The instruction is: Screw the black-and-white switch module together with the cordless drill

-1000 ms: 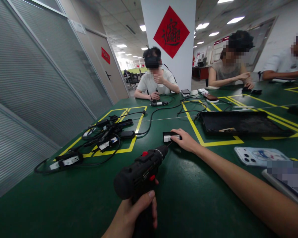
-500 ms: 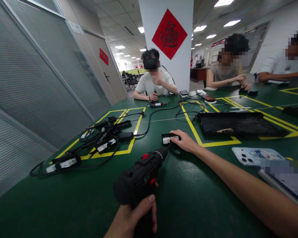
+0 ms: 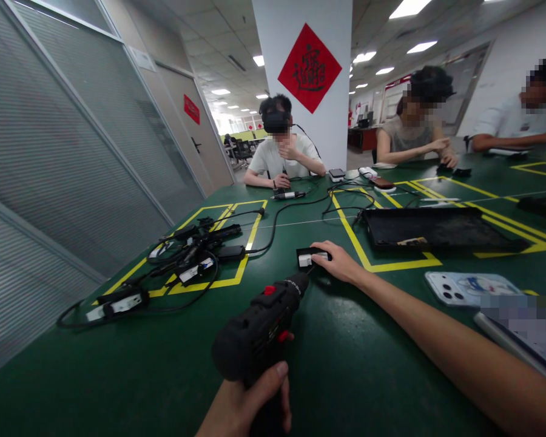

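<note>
My left hand (image 3: 259, 394) is wrapped around the grip of a black cordless drill (image 3: 259, 328) with red buttons. Its chuck points forward and to the right, and a thin bit reaches up to a small black-and-white block (image 3: 304, 260). Whether the bit touches the block I cannot tell. The fingers of my right hand (image 3: 334, 260) grip that block against the green table, with the thumb on its near side. Part of the block is hidden under my fingers.
To the left lies a tangle of black cables and adapters (image 3: 195, 249). A black tray (image 3: 441, 230) sits at the right, beyond a phone (image 3: 468, 287) and a pixelated flat device (image 3: 523, 334). Across the green table (image 3: 373, 358), people (image 3: 282, 145) sit along the far side.
The view has tilted up slightly. The drill has shifted a little to the right in the picture. My right hand stays on the block in the same place.
</note>
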A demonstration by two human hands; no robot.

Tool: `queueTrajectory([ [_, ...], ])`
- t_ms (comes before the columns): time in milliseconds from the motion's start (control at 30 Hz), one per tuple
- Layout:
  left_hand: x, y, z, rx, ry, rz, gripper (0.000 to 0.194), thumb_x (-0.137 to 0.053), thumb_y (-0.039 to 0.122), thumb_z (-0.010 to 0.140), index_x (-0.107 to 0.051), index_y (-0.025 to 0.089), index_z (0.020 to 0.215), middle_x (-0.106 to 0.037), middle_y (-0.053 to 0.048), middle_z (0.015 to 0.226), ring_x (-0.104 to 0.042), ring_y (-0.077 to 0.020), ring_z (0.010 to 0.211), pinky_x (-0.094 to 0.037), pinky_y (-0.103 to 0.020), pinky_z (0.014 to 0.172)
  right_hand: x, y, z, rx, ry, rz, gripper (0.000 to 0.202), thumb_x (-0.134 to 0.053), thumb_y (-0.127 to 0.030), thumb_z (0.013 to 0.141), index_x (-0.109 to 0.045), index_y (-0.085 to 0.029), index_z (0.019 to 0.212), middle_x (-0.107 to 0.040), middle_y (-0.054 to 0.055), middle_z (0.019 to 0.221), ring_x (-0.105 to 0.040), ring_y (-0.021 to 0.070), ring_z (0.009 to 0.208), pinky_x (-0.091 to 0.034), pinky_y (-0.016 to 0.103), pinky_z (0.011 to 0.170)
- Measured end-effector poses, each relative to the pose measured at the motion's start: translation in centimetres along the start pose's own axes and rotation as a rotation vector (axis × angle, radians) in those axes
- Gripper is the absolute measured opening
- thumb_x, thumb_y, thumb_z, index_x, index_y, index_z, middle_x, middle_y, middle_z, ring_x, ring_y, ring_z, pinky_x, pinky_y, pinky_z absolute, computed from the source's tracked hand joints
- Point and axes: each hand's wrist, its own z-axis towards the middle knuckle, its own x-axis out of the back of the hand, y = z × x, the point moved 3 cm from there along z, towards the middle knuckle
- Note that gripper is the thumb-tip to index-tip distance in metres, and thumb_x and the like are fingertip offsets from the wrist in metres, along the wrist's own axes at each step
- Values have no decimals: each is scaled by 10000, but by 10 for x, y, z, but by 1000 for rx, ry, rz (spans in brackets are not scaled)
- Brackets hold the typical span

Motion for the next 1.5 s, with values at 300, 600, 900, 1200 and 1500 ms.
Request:
queueTrajectory([
  [300, 1, -1, 0, 43, -36, 22, 437, -595, 483, 768, -573, 123, 1016, -591, -19, 558, -585, -196, 496, -453, -336, 536, -1, 2, 0, 15, 3, -20, 373, -511, -406, 864, -564, -208, 1176, -569, 65, 1074, -551, 182, 971, -405, 326, 894],
  [600, 0, 4, -2, -12, -46, 24, 449, -574, 450, 795, -459, 143, 1102, -581, 6, 571, -566, -171, 483, -448, -310, 510, -2, 3, 1, 22, -6, -28, 359, -497, -407, 873, -572, -207, 1162, -569, 65, 1053, -550, 181, 952, -408, 322, 874],
  [900, 4, -3, 1, 83, -40, 75, 421, -579, 513, 768, -629, 96, 768, -580, -38, 517, -559, -177, 497, -450, -315, 534, -2, 3, 1, 8, -2, -22, 373, -504, -421, 866, -575, -212, 1167, -577, 69, 1069, -553, 189, 968, -407, 329, 882],
  [1200, -2, 7, -3, 16, -23, 48, 431, -568, 459, 794, -493, 138, 1072, -581, 1, 562, -570, -181, 489, -450, -310, 518, -2, 2, 0, 21, 2, -26, 373, -492, -417, 875, -565, -210, 1177, -571, 69, 1078, -551, 185, 969, -410, 327, 882],
  [1500, 1, 5, -2, 80, -50, 191, 454, -539, 535, 778, -596, 124, 594, -595, -56, 537, -570, -190, 554, -441, -305, 567, -1, 0, 0, 23, -1, -36, 361, -496, -404, 876, -568, -208, 1171, -571, 67, 1064, -552, 184, 971, -405, 326, 892],
])
